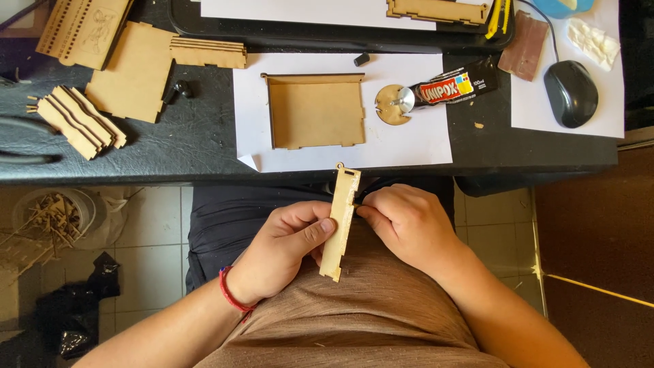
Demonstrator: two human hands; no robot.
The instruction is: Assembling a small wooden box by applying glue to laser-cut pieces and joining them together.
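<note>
Here, seen from the head camera, the left hand point(286, 249) grips a narrow notched wooden strip point(340, 221) upright over the lap, below the counter point(170, 146) edge, while the right hand point(402, 221) pinches closed at the strip's side edge. A half-built wooden box point(315, 110) and glue tube point(453, 86) lie above. Steady support near the worked edge likely helps.

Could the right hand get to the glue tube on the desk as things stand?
Probably yes, once freed: the right hand is busy at the wooden strip, but the glue tube lies uncovered on the desk just ahead, nothing between.
</note>
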